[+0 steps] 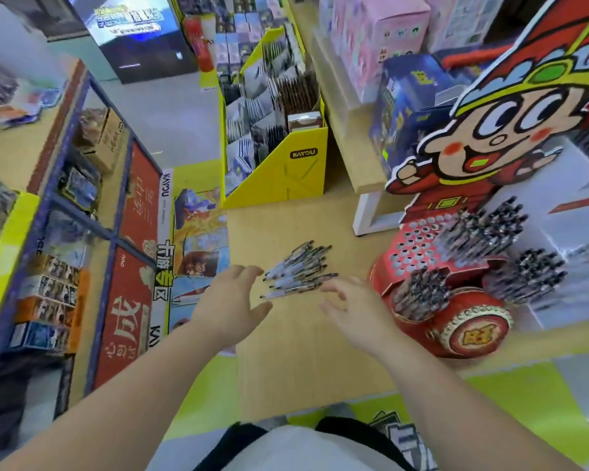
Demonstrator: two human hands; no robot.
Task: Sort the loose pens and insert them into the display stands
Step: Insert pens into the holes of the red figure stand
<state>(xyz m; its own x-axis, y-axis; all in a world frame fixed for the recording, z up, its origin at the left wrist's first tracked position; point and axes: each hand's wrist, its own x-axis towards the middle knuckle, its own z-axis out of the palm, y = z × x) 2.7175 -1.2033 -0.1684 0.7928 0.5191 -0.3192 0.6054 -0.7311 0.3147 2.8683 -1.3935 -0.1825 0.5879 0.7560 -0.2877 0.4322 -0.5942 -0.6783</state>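
Hovering above the wooden tabletop (306, 362), my left hand (233, 300) and right hand (354, 316) flank the near side of the loose pens (298, 270). Both hands are spread wide with relaxed fingers and hold nothing. Whether the left fingertips touch the heap cannot be told. The pens lie in a rough fan near the middle of the table, just left of the red display stand (412, 246). Its perforated top shows empty holes beside clusters of stocked pens (480, 229). By their look, I judge the loose pens to be light, stiff and smooth-barrelled, so likely to roll or slip if scooped as a bundle. The surest hold, in my judgement, is a pinch across the mid-barrel of a few aligned pens, tips all one way. That leaves one end free to enter a hole.
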